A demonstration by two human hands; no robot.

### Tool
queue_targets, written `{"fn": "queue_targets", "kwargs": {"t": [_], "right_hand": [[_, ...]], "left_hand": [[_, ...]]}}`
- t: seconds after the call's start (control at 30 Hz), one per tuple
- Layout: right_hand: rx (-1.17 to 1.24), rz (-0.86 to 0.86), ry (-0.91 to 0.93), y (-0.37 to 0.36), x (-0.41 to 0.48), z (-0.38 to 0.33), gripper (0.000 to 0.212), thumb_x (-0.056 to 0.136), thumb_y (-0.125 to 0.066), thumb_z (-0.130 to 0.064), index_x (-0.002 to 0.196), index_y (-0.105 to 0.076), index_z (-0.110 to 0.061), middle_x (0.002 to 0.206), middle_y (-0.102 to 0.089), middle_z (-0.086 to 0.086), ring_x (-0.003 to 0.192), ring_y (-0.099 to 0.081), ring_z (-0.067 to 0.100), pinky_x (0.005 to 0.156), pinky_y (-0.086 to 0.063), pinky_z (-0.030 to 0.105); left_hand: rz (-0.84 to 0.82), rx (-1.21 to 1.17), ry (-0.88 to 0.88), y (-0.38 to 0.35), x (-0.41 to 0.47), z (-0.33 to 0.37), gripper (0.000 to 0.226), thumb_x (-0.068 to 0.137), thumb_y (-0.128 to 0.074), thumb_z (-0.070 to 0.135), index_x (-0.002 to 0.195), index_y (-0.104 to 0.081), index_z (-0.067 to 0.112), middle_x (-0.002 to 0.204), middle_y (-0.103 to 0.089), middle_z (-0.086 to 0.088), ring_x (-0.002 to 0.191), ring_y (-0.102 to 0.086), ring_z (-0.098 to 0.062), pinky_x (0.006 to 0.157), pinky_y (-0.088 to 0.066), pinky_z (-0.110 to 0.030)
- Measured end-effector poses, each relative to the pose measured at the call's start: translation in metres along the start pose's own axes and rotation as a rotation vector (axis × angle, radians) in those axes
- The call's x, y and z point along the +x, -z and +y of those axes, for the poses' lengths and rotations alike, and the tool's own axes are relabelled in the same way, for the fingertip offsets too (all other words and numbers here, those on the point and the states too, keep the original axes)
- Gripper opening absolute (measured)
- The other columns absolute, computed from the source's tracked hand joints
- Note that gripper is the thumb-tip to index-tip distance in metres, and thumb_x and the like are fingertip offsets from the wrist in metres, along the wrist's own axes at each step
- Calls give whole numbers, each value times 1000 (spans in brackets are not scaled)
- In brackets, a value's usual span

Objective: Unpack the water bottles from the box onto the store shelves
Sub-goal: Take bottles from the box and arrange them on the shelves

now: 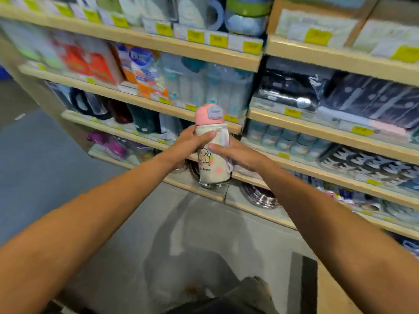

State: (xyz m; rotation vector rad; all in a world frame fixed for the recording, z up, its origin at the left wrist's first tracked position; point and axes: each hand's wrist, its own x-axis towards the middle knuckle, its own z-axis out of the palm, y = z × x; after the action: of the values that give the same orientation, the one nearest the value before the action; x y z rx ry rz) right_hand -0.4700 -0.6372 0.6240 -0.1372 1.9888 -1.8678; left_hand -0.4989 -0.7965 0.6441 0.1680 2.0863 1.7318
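Forearms (90,211) are stretched forward from the bottom edge. Water bottle (212,165), pink cap (209,114), is held upright in front of the shelves (317,132), near steel plates (260,197). Left grip (192,141) is curled round its upper body; right grip (237,155) is curled round its right side, thumb across the front.

Bright, even light; heavy blur.
Shelves (136,39) smear and bow at the edges; soft shadow on floor (192,264), lower centre.
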Motion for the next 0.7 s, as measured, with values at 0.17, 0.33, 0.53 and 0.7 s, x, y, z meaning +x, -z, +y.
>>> {"fn": "queue_targets", "kwargs": {"t": [0.17, 0.33, 0.53, 0.7], "right_hand": [[-10, -61, 24, -61, 97, -56, 65, 79, -71, -9, 136, -42, -9, 125, -61, 20, 112, -62, 34, 94, -51, 50], [-28, -116, 81, -118, 192, -86, 50, 77, -72, -13, 124, -55, -17, 117, -67, 15, 107, -65, 31, 94, -51, 49], [4, -225, 136, -185, 308, -119, 35, 86, -64, -3, 111, -60, -27, 105, -72, 2, 99, -69, 20, 85, -55, 38], [36, -227, 128, -245, 416, -153, 51, 77, -73, -16, 124, -55, -14, 119, -66, 17, 109, -64, 33, 97, -49, 51]], "left_hand": [[142, -30, -51, 106, 4, 20, 18, 91, -60, 24, 108, -57, 22, 87, -64, 11, 76, -62, -4, 56, -50, -11], [124, -86, -45, 214, 18, 24, 30, 89, -63, 30, 117, -54, 22, 107, -68, 0, 90, -67, -13, 70, -54, -26], [144, -87, -34, 346, 43, 19, 30, 93, -57, 30, 121, -53, 23, 110, -68, -2, 95, -67, -16, 78, -57, -32], [309, -1, -44, 457, 76, 25, 15, 91, -59, 34, 104, -61, 26, 105, -70, -4, 96, -68, -21, 84, -56, -36]]}}
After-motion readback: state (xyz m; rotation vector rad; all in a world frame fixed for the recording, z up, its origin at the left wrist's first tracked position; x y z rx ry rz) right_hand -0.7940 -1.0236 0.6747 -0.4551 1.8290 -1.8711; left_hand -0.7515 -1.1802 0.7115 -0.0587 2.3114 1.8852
